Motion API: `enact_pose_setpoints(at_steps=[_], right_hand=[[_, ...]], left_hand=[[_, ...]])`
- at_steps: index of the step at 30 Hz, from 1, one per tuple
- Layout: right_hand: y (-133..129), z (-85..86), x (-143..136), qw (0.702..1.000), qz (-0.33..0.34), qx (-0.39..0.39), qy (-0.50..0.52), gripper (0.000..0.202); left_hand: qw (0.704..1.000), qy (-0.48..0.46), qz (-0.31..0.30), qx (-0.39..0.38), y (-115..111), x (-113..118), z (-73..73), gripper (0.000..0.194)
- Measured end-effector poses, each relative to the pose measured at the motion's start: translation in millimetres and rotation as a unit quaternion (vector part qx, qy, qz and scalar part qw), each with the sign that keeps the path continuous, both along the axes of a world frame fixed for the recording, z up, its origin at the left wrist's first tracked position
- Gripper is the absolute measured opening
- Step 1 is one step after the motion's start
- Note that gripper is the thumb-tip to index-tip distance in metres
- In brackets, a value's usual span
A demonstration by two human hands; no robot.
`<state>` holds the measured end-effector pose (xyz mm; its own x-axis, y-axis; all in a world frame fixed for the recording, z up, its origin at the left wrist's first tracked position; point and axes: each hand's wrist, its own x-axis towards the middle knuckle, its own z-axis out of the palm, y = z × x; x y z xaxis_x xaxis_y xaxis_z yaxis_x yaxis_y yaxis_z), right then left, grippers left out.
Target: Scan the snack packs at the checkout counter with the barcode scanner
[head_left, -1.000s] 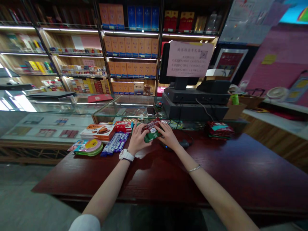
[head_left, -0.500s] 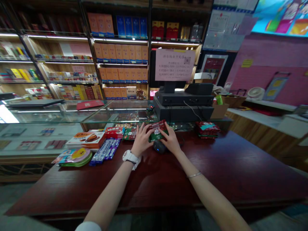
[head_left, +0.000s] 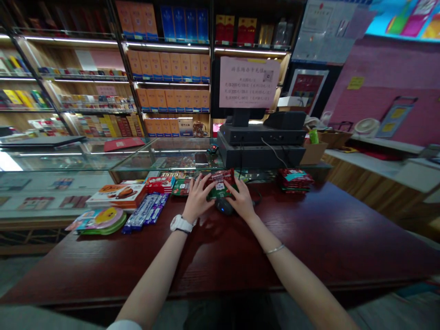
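Between my two hands is a red-and-green snack packet [head_left: 220, 184], its printed front facing me. My left hand [head_left: 198, 198], with a white watch on the wrist, grips the packet's left end. On the opposite end, the fingers of my right hand [head_left: 242, 200] close around its edge. A dark computer mouse [head_left: 224, 207] with a small blue light lies just below the packet. Left of my left hand lies a similar green-and-red packet [head_left: 180, 187], partly covered by my fingers.
Purple-wrapped bars [head_left: 146, 211], an orange-and-white box [head_left: 117, 196], red packs [head_left: 160, 184] and a round colourful package [head_left: 103, 221] lie on the left of the dark table [head_left: 309, 247]. Stacked red packets [head_left: 294, 180] stand at right. Behind are a monitor and a glass counter [head_left: 165, 158].
The packet in my hands has turned from tilted to nearly level and sits closer to the packet on its left. My view has shifted slightly.
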<state>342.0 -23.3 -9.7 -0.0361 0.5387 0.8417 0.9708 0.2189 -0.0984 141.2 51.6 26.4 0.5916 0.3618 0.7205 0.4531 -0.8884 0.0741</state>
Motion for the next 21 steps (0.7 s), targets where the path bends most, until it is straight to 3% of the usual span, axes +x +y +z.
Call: enact_pose_setpoints(at_steps=[13,21], right_hand=[[-5.9,3.2,-3.2,0.999,-0.011,0.026,-0.024,0.037],[-6.7,3.6,-5.6,0.999,0.001,0.052,0.004,0.028]], left_hand=[[1.0,-0.01,-0.02,-0.019,0.1,1.4,2.2,0.061],[0.988,-0.073,-0.078,-0.11,6.2,4.9,-3.2,0.063]])
